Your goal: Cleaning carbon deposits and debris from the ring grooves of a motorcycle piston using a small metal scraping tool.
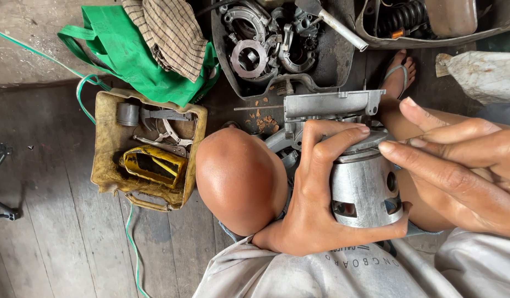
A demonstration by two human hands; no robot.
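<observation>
The person is sitting low over a dark plank floor (56,221), and the left hand (315,193) is wrapping around a grey metal cylinder (365,190) with round ports in its wall, fingers curled over its top edge and thumb running beneath it, gripping it firmly against the lap. The right hand (459,171) is coming in from the other side with its fingers loosely spread and extended; two fingertips are resting at the cylinder's upper rim, and it is not closing on anything. Just beyond the left hand's fingers, a flat grey bracket (329,103) is sticking out from the same assembly. Beside the left hand a bare knee (238,179) is rising, and beyond the right hand a foot in a sandal (399,74) is resting on the floor. Farther out past the knee, a grimy yellow tray (109,165) is holding pliers and a yellow container. Beyond it a green bag (133,60) is lying under a checked cloth (169,33). Straight ahead of the hands, a black tray (326,60) is holding metal rings and clamps, with reddish crumbs scattered on the boards before it.
</observation>
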